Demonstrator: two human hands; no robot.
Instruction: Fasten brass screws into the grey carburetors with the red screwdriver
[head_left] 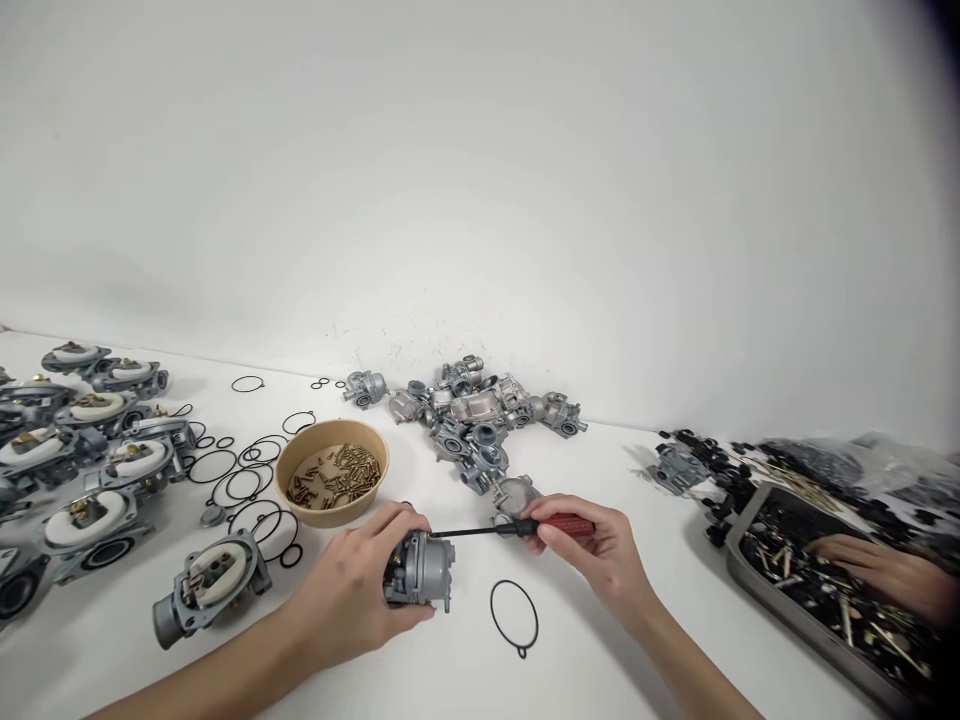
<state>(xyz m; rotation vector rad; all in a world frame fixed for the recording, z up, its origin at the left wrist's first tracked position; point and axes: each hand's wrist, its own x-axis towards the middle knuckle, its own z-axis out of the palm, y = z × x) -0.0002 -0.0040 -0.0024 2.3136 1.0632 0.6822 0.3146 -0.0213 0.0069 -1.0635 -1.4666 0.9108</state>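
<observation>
at the far left edge of the white table (pixel 675 630), a cluster of metal parts with white discs (pixel 90 445) runs out of view. 1 more such part (pixel 210 585) lies alone just beside the left forearm. thin black rings (pixel 244 485) are scattered between that cluster and a brown bowl (pixel 330 516) holding small brass screws.

the left hand (pixel 352 595) is curled around a grey metal part (pixel 426 570), fingers wrapped over its top, pressing it to the table in front of the bowl. the right hand (pixel 604 555) pinches the red handle of a screwdriver (pixel 562 523) between thumb and fingers; the dark shaft lies nearly level and its tip meets the top of the held part.

bare table shows between the 2 forearms, broken only by 1 black ring (pixel 514 615). behind the hands, near the wall, sits a pile of grey metal parts (pixel 476 415).

right of the right hand is a bare strip, then a metal tray (pixel 814 640) of small dark pieces, cut off by the right edge. another person's hand (pixel 881 572) rests inside it.
</observation>
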